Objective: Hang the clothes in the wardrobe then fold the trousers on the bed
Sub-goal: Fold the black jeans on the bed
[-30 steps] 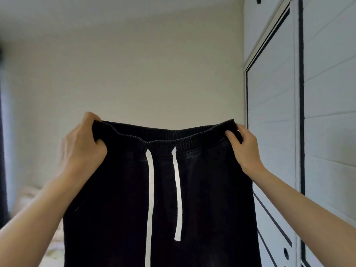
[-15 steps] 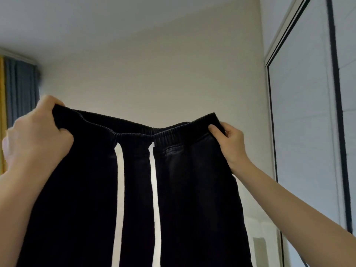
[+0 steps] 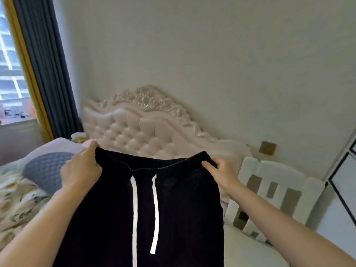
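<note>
Black trousers point(image 3: 183, 209) with two white drawstrings hang in front of me, held up by the elastic waistband. My left hand point(image 3: 81, 168) grips the waistband's left end. My right hand point(image 3: 221, 170) pinches its right end, thumb on the front. The legs drop out of view below the frame. Beyond them lies the bed point(image 3: 17, 197) with a patterned cover, and its cream tufted headboard point(image 3: 142, 132) stands against the wall. A strip of the white wardrobe door point(image 3: 344, 180) with black trim shows at the far right.
A grey quilted pillow point(image 3: 44, 168) lies on the bed at left. A white slatted rail point(image 3: 273, 191) stands beside the bed at right. Dark curtains point(image 3: 48, 74) and a window point(image 3: 9, 64) fill the left side.
The view has swung down and left from the wall and wardrobe to the bed. Both hands keep their grip on the waistband, and the trousers now hang lower, over the bed.
</note>
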